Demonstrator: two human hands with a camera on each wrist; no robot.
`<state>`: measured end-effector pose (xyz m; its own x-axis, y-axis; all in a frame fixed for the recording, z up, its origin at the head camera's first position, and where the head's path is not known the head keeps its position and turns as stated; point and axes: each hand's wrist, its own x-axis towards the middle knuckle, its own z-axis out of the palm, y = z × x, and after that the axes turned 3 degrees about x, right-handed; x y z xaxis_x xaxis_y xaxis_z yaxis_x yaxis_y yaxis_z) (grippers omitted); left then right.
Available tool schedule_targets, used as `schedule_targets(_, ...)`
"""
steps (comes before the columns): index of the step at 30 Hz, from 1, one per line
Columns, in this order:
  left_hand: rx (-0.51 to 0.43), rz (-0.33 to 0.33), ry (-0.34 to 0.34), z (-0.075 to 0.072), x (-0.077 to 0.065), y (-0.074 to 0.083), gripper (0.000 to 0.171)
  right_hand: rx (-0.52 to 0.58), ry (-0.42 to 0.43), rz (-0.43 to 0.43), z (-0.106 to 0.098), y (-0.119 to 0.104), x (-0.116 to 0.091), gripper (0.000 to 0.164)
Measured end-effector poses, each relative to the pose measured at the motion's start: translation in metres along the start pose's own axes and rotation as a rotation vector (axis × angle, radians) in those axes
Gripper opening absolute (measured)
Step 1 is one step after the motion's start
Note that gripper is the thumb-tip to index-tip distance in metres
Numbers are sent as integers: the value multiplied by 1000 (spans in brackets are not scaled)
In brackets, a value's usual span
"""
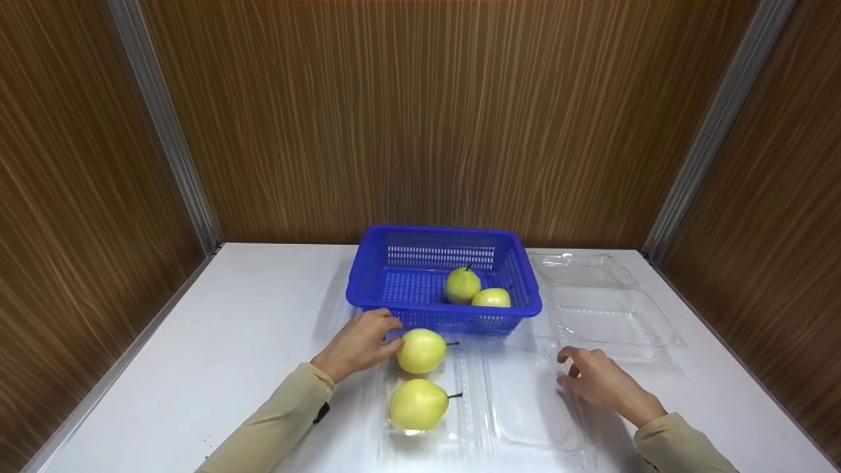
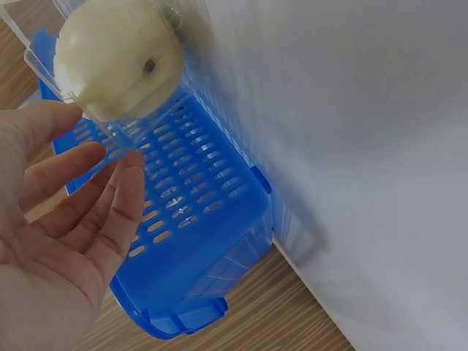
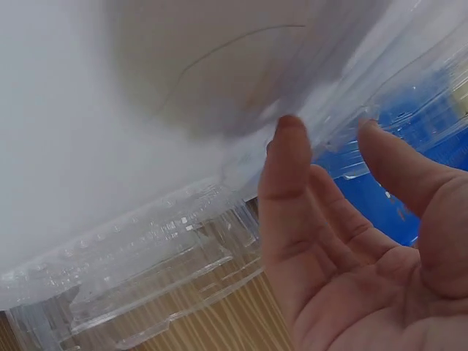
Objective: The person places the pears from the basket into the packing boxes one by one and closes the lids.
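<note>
An open clear clamshell box (image 1: 519,401) lies on the white table in front of a blue basket (image 1: 368,263). Its left half holds two yellow pears, a far pear (image 1: 420,350) and a near pear (image 1: 417,404). My left hand (image 1: 387,335) is beside the far pear, fingertips at its left side; in the left wrist view the left hand (image 2: 102,157) has straight fingers just below the pear (image 2: 117,58), gripping nothing. My right hand (image 1: 568,368) rests with relaxed fingers at the box's right edge; the right wrist view shows the hand (image 3: 322,139) open against clear plastic.
Two more pears (image 1: 462,285) (image 1: 491,299) lie in the basket's right part; the basket (image 2: 197,219) is slotted. Another open clear box (image 1: 611,315) sits to the basket's right. Wood-grain walls enclose the table (image 1: 230,328) on three sides.
</note>
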<state>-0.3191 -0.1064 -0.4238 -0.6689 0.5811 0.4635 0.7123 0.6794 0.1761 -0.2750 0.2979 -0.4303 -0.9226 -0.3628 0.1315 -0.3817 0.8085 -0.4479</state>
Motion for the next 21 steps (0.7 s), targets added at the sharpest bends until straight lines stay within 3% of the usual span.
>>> schedule_targets(6, -5, -13, 8, 0, 1, -1, 9, 102, -44, 34, -3, 2, 1, 21)
schedule_targets(14, -76, -88, -57, -3, -5, -4, 17, 160, -46, 38, -2, 1, 2, 19)
schedule_targets(21, -94, -139, -58, -6, -8, -8, 23, 174, -39, 20, 1, -2, 4, 11)
